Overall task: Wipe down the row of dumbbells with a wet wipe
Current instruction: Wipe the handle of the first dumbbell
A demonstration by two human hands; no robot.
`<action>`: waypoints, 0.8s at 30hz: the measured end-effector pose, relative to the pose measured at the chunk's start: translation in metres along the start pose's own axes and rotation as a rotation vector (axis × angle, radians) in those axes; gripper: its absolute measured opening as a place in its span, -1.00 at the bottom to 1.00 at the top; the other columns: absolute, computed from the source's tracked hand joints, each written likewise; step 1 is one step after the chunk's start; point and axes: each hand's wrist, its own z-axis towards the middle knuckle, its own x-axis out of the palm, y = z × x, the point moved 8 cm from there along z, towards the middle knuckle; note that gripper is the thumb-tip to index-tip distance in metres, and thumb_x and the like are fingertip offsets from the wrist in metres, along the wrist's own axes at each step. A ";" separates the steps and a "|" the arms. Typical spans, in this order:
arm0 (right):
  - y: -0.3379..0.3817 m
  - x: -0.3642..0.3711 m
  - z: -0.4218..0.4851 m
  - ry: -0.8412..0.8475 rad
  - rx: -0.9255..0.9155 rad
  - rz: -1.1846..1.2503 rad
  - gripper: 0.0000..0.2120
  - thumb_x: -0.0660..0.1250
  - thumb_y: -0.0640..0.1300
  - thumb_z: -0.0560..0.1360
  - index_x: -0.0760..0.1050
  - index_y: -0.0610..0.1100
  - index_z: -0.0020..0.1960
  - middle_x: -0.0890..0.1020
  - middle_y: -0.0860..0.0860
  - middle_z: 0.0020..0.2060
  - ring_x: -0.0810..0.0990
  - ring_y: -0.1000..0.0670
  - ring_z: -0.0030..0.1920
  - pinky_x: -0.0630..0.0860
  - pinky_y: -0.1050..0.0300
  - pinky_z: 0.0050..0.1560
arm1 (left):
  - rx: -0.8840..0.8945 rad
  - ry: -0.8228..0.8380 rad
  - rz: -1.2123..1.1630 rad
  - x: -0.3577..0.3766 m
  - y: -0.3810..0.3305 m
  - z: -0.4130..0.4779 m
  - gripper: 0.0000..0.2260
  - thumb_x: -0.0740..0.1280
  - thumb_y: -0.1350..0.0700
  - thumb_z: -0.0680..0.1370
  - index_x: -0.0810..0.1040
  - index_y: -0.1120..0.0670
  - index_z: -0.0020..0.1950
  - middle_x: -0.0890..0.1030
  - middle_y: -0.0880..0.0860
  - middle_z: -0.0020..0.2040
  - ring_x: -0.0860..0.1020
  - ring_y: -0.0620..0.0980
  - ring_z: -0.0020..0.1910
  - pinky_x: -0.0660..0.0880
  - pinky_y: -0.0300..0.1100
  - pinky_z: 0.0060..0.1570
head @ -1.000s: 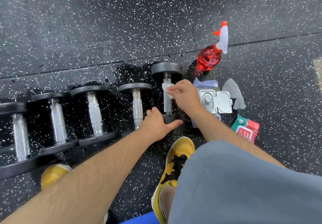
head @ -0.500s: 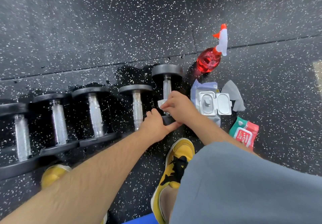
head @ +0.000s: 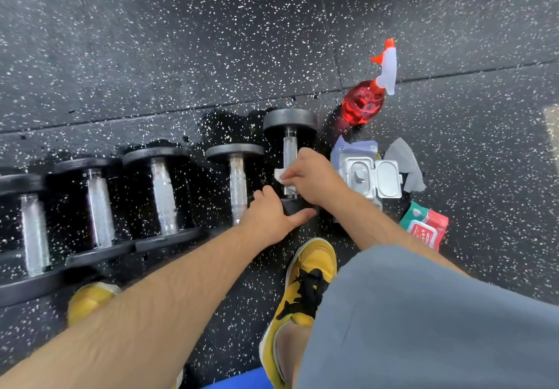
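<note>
Head: right hand on wipe (pinch)

Knurled shiny metal dumbbell handle, matt black rubber heads.

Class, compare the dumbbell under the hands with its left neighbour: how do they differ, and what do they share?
The end dumbbell is gripped at its near head by the left hand, while the right hand holds a wet wipe on its handle; the neighbouring dumbbell is untouched. The end dumbbell's far head lies farther from the person than the neighbouring dumbbell's. Both have black heads and knurled metal handles.
</note>
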 end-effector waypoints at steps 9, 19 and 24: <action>-0.025 0.002 -0.017 -0.180 0.164 0.386 -0.96 0.54 -0.11 0.44 0.71 0.01 -0.14 0.43 0.05 -0.15 0.46 0.15 -0.16 0.36 0.40 -0.12 | 0.000 0.002 0.003 -0.002 -0.002 -0.001 -0.05 0.28 -0.57 0.27 0.26 0.15 0.33 0.40 0.14 0.24 0.49 0.13 0.15 0.51 0.00 0.02; -0.022 0.011 -0.015 0.045 0.161 0.189 -0.94 0.51 -0.07 0.48 0.74 0.05 -0.08 0.61 0.23 -0.30 0.55 0.24 -0.23 0.42 0.32 -0.16 | -0.006 0.013 -0.005 -0.003 0.000 -0.001 -0.07 0.30 -0.55 0.27 0.27 0.15 0.32 0.40 0.14 0.24 0.49 0.13 0.16 0.52 0.06 0.11; -0.010 0.008 -0.007 0.053 0.113 0.106 -0.92 0.55 -0.08 0.44 0.75 0.02 -0.07 0.64 0.13 -0.21 0.58 0.14 -0.14 0.42 0.27 -0.06 | -0.002 0.010 -0.017 -0.004 0.001 -0.002 -0.08 0.31 -0.54 0.28 0.27 0.15 0.31 0.41 0.14 0.23 0.50 0.13 0.14 0.52 0.07 0.11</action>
